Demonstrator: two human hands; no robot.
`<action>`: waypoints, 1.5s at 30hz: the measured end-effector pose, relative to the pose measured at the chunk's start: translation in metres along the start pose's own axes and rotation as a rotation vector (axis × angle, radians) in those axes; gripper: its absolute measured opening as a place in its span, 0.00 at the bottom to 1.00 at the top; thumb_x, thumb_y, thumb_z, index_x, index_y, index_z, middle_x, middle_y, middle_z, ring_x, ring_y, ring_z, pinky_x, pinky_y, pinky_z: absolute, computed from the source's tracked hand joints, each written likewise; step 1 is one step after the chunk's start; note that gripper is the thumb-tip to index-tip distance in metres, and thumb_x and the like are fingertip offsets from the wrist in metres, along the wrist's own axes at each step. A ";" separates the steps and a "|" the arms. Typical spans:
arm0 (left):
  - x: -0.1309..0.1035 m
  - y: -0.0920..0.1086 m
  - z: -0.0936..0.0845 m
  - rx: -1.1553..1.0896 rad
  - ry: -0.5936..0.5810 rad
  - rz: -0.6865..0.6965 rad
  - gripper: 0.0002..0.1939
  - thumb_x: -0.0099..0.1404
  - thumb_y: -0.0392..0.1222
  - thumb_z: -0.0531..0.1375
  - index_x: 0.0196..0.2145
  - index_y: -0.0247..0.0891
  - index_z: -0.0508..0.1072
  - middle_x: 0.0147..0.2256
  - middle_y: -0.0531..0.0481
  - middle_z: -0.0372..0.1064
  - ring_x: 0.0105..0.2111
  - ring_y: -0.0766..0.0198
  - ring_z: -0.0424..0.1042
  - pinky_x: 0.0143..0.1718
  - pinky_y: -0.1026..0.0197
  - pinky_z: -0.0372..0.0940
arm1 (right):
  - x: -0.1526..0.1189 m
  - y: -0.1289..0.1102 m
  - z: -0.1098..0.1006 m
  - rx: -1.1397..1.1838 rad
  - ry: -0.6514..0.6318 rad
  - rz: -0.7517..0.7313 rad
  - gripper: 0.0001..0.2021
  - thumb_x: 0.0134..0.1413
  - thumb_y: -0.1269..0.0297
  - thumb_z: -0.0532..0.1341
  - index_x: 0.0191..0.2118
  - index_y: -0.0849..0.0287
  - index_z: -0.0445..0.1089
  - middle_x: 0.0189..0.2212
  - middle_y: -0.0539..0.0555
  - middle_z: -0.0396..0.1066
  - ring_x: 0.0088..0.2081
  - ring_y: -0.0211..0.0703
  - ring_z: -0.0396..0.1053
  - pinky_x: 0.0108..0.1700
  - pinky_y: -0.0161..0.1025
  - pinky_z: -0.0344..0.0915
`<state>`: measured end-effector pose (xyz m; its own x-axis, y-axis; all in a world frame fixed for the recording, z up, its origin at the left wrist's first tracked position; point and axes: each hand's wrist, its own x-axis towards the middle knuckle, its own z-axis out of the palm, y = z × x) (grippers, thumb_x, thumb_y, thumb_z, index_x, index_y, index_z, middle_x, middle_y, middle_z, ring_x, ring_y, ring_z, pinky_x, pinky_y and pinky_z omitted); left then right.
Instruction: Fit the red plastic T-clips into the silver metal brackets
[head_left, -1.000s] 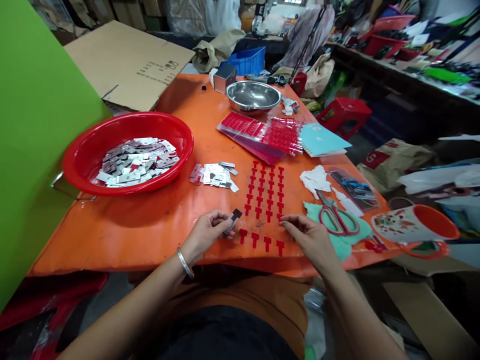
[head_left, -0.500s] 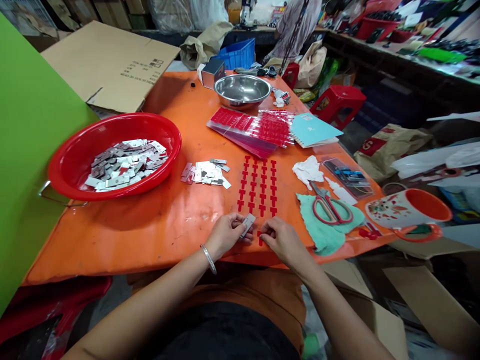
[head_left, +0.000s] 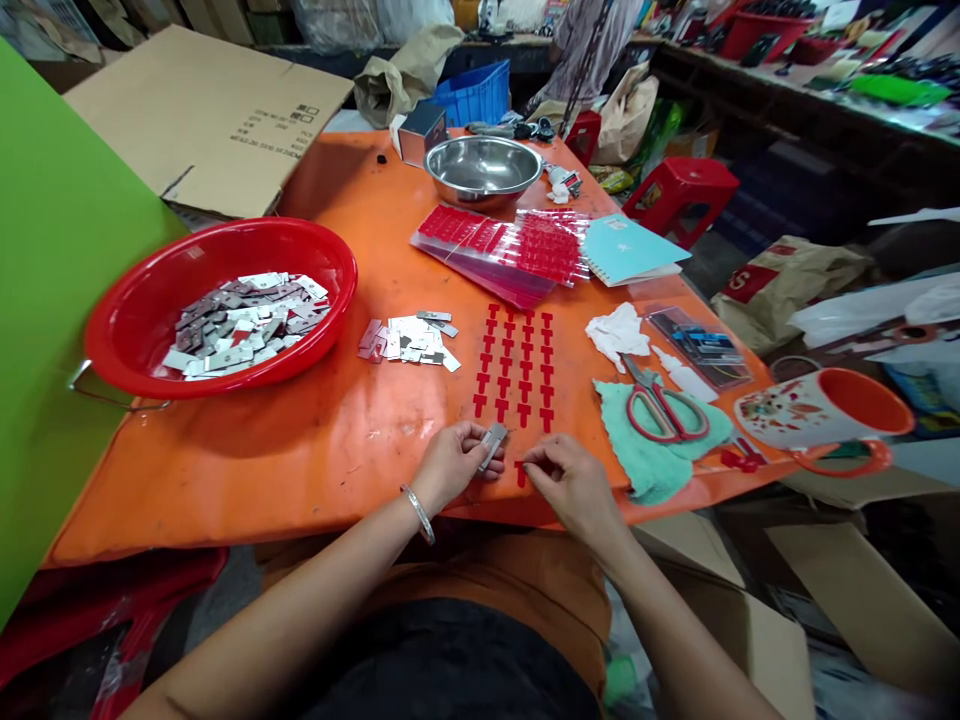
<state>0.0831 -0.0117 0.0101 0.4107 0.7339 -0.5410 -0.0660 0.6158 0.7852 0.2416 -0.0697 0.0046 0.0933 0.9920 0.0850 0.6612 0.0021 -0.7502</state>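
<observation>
My left hand (head_left: 450,462) is closed on a small grey metal plate (head_left: 493,446), which it holds tilted just above the front of the table. A short way to its right, my right hand (head_left: 576,482) pinches the edge of a red T-shaped piece (head_left: 520,474) between thumb and forefinger. Beyond both hands, several more red T-shaped pieces (head_left: 524,390) lie on the table in straight columns. To the left of these sits a loose pile of metal plates (head_left: 412,340).
A red basin (head_left: 315,350) of metal plates stands left on the orange table (head_left: 337,470). Red sheets (head_left: 487,250), a steel bowl (head_left: 484,170) and a blue notebook (head_left: 630,248) are farther back. Scissors (head_left: 664,405) on a green cloth (head_left: 637,450) and a mug (head_left: 787,415) lie right.
The view has shifted slightly. Both hands stay almost in place, with the metal plate still in the left and the right fingertips still at the red T-shaped piece.
</observation>
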 end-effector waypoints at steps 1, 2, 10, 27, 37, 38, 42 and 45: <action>0.001 -0.001 0.000 -0.005 -0.001 0.001 0.06 0.58 0.35 0.61 0.31 0.30 0.67 0.25 0.48 0.71 0.22 0.69 0.72 0.27 0.65 0.69 | 0.000 0.001 -0.005 0.067 -0.038 0.040 0.05 0.47 0.67 0.57 0.25 0.58 0.68 0.26 0.52 0.67 0.28 0.41 0.65 0.32 0.38 0.62; 0.001 -0.002 0.000 -0.007 0.001 0.003 0.06 0.58 0.34 0.61 0.31 0.30 0.67 0.25 0.48 0.71 0.22 0.69 0.72 0.27 0.65 0.69 | 0.001 0.001 -0.010 0.151 -0.080 0.089 0.04 0.47 0.66 0.57 0.25 0.58 0.68 0.26 0.52 0.67 0.28 0.40 0.64 0.31 0.37 0.62; 0.001 -0.002 -0.003 -0.053 -0.058 0.013 0.15 0.50 0.37 0.67 0.35 0.28 0.71 0.29 0.45 0.73 0.24 0.68 0.72 0.29 0.64 0.69 | 0.005 -0.010 -0.010 0.572 0.032 0.343 0.12 0.38 0.60 0.66 0.27 0.59 0.65 0.23 0.49 0.67 0.25 0.37 0.65 0.27 0.33 0.64; -0.022 0.012 -0.004 -0.134 -0.144 0.104 0.17 0.51 0.38 0.66 0.39 0.29 0.72 0.31 0.45 0.74 0.26 0.67 0.73 0.32 0.64 0.69 | 0.011 -0.046 0.023 0.538 0.171 0.172 0.09 0.47 0.61 0.63 0.31 0.58 0.62 0.29 0.52 0.67 0.30 0.39 0.67 0.31 0.36 0.69; -0.022 0.011 -0.005 -0.140 -0.148 0.095 0.18 0.50 0.39 0.67 0.39 0.29 0.73 0.29 0.46 0.74 0.26 0.67 0.72 0.33 0.63 0.69 | 0.009 -0.047 0.024 0.537 0.172 0.189 0.10 0.47 0.60 0.62 0.31 0.58 0.62 0.29 0.52 0.67 0.28 0.38 0.67 0.29 0.36 0.70; -0.023 0.012 -0.005 -0.140 -0.148 0.093 0.18 0.50 0.39 0.67 0.38 0.29 0.73 0.29 0.46 0.74 0.25 0.67 0.72 0.33 0.63 0.69 | 0.009 -0.047 0.024 0.540 0.173 0.192 0.10 0.47 0.60 0.62 0.31 0.58 0.62 0.29 0.52 0.67 0.28 0.38 0.67 0.28 0.36 0.70; -0.024 0.014 -0.004 -0.143 -0.145 0.084 0.17 0.50 0.38 0.67 0.38 0.29 0.73 0.29 0.47 0.74 0.25 0.68 0.72 0.33 0.64 0.69 | 0.008 -0.046 0.025 0.545 0.166 0.200 0.09 0.48 0.61 0.62 0.32 0.58 0.62 0.30 0.52 0.67 0.28 0.39 0.68 0.27 0.36 0.70; -0.024 0.014 -0.004 -0.140 -0.146 0.081 0.17 0.51 0.38 0.66 0.38 0.29 0.73 0.28 0.47 0.74 0.26 0.67 0.72 0.33 0.63 0.69 | 0.007 -0.044 0.026 0.515 0.173 0.186 0.09 0.49 0.60 0.62 0.32 0.57 0.62 0.31 0.52 0.68 0.28 0.39 0.68 0.27 0.36 0.70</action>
<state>0.0686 -0.0199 0.0329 0.5259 0.7396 -0.4199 -0.2263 0.5976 0.7692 0.1936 -0.0599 0.0214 0.3221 0.9467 -0.0056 0.1777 -0.0662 -0.9819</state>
